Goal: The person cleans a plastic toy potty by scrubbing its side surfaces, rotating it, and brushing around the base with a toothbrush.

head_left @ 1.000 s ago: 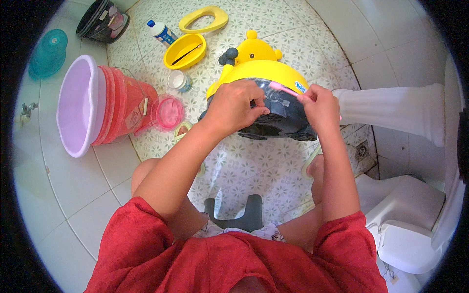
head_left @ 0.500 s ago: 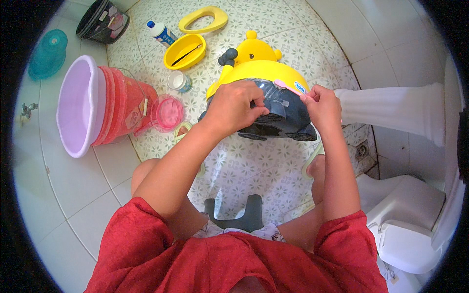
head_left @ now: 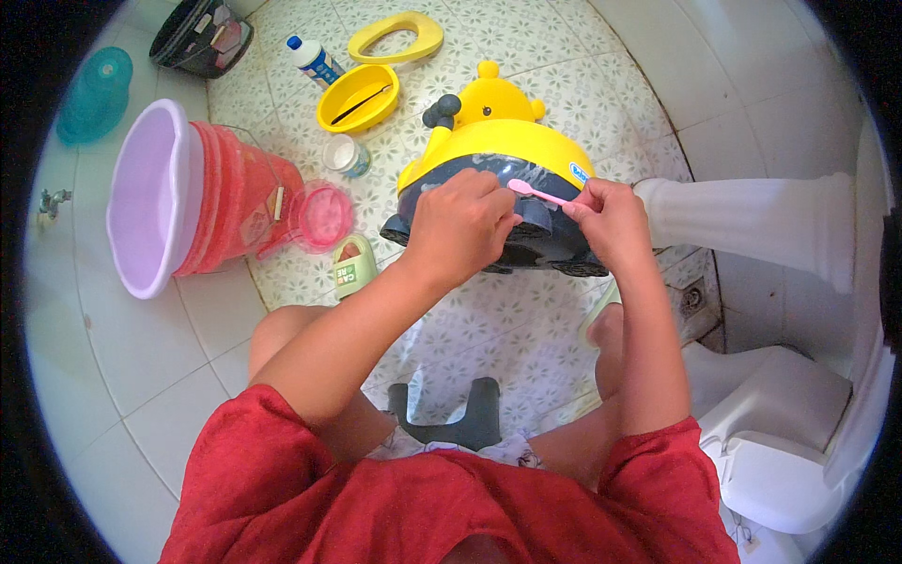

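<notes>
A yellow and black animal-shaped child's potty point(head_left: 512, 141) stands on the floor before me, its dark side with wheel-like feet toward me. Whitish smears mark the dark surface. My right hand point(head_left: 611, 221) pinches the handle of a small pink spoon point(head_left: 536, 192), whose rounded head is over the dark part. Close to the spoon's head, my left hand point(head_left: 460, 226) is closed with curled fingers against the potty's dark side. What those fingers hold, if anything, is hidden.
Left of the potty are a white jar point(head_left: 347, 155), a yellow bowl point(head_left: 359, 101) with a dark brush, a blue-capped bottle point(head_left: 315, 61) and a yellow seat ring point(head_left: 396, 38). Red buckets point(head_left: 235, 202) with a lilac basin point(head_left: 150, 202) stand left; a white pedestal point(head_left: 752, 226) is right.
The pink spoon has moved left and down across the dark surface with my right hand. My left hand has shifted slightly right and down. My view has moved a little.
</notes>
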Demonstrator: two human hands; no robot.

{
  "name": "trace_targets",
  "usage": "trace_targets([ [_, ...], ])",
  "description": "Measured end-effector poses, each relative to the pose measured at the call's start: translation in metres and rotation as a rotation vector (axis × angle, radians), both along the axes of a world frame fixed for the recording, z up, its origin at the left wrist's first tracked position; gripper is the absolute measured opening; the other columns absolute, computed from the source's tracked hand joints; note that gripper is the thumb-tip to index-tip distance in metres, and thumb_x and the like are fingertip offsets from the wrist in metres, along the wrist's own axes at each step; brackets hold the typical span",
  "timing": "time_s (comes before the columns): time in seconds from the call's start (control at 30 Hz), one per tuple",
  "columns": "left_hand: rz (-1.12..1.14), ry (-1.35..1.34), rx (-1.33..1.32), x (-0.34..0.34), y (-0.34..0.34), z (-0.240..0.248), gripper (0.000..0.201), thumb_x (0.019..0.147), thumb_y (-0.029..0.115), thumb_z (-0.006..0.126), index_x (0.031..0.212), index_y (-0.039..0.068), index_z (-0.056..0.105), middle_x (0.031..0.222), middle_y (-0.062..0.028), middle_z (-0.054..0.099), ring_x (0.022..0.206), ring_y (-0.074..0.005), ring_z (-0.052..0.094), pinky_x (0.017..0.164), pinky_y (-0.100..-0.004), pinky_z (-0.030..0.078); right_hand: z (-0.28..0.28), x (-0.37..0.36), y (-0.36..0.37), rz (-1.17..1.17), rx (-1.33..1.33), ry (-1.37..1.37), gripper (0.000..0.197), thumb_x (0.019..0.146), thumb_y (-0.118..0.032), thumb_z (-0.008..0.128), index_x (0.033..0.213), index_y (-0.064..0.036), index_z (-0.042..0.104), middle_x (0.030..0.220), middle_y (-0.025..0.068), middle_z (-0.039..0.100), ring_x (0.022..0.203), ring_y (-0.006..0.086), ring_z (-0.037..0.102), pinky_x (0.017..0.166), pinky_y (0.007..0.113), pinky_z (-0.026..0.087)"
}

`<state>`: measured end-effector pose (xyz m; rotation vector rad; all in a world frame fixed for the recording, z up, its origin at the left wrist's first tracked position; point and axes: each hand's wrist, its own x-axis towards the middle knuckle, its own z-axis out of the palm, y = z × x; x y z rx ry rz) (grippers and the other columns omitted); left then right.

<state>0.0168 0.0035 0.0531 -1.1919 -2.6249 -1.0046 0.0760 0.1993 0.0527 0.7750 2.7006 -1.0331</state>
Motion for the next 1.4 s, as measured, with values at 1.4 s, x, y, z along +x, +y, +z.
trace_targets([
  [1.4,-0.174,-0.073,0.037,-0.013,-0.013,-0.003,0.016,0.066,0.004,0.075,0.073,0.008,0.060,0.078,-0.0060,0.062,0.074,-0.0253,0.063,0.063,-0.0351,0.051,0.000,-0.019,-0.018,-0.074,0.192,0.115,0.017,0.075,-0.020,0.075,0.073,-0.0057,0.065,0.073,0.0163,0.066,0.072,0.0359,0.064,0.067,0.044,0.049],
])
